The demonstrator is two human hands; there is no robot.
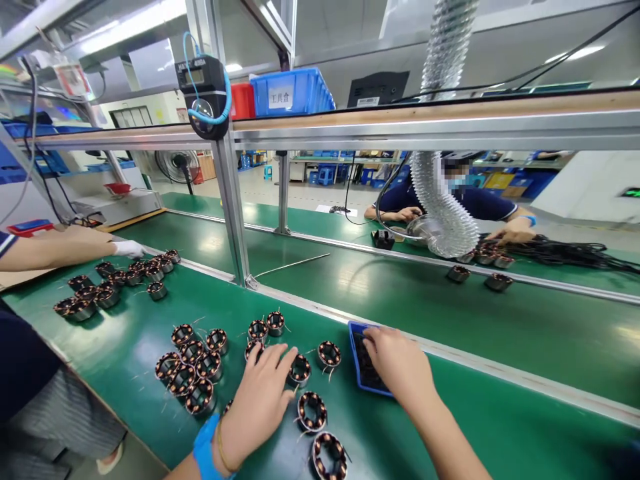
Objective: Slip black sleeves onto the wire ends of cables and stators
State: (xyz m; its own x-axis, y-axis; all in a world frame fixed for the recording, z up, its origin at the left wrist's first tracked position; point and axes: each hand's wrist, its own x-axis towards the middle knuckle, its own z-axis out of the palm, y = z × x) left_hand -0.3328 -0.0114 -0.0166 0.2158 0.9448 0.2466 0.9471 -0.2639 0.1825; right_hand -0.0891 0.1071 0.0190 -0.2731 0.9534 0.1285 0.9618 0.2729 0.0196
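My left hand [260, 403] is over the green bench with its fingers stretched out and apart. Its fingertips reach over a motor stator [254, 349] with copper windings, partly covered, and lie close beside another stator [299, 370]. Whether it touches them is hard to tell. My right hand [397, 363] reaches into a shallow blue tray [354, 353] of small black parts. Its fingers are curled and pressed together at the tips; what they hold, if anything, is hidden. Between the hands sits a stator [329, 355], with further stators [313, 411] nearer me.
A cluster of stators [193, 353] stands left of my left hand. A co-worker's gloved hand [129, 249] is near more stators at far left. An aluminium post [235, 220] and rail border the bench. Opposite, another person works beneath a flexible duct [440, 207].
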